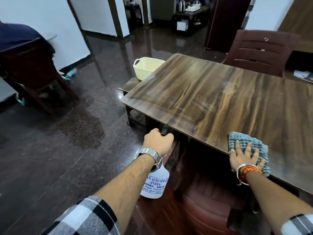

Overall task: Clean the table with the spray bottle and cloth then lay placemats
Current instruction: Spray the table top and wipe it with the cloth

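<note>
At the lower centre of the frame, the left hand (pixel 158 141) is wrapped around the dark trigger head of the spray bottle (pixel 155 183), whose white body hangs below the wrist, off the table's near edge and above a reddish-brown chair seat (pixel 208 200). The nozzle points toward the table (pixel 194 92). To the lower right, the right hand (pixel 243 156) lies flat with fingers spread wide, pressing the blue-green checked cloth (pixel 245 139) onto the near edge of the tabletop.

Faint pale streaks and a hazy patch show across the wood in the middle and right of the frame, which suggests that spray has already landed and some wiping has been done. I judge the cleaning to be under way but not finished: the cloth sits at the near edge, and the far and left parts of the top may still need a pass, though the glare makes it hard to tell wet from dry.

No placemats are visible anywhere on the table, so that half of the task remains. A cream basket (pixel 147 67) stands on a lower surface just beyond the table's upper-left corner; whether it holds anything cannot be seen. Another dark chair (pixel 259 51) stands at the far side, upper right.
</note>
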